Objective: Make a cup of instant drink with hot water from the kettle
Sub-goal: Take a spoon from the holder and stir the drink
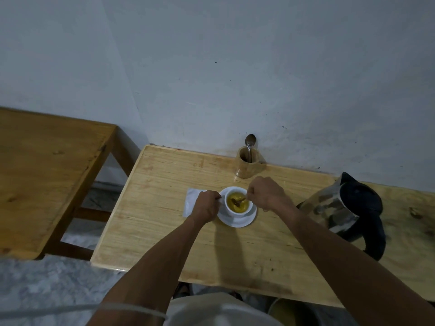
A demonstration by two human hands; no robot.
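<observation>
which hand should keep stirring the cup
Right. The right hand already holds the spoon dipped in the cup; the left hand steadies the cup's handle side.

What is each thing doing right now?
Cup: upright on saucer, holds yellowish drink.
Stirring spoon: bowl in the drink.
Right hand: holds that spoon.
Left hand: at the saucer's edge.
Kettle: standing, lid shut.
Wooden holder: upright, one spoon inside.

A pale wooden bench (164, 231) stands against the wall. Directly on it lie a white saucer (237, 221) near the middle, a white paper packet (191, 201) just left of it, a wooden holder (248, 164) at the back edge, and a steel kettle (339, 208) to the right.
</observation>
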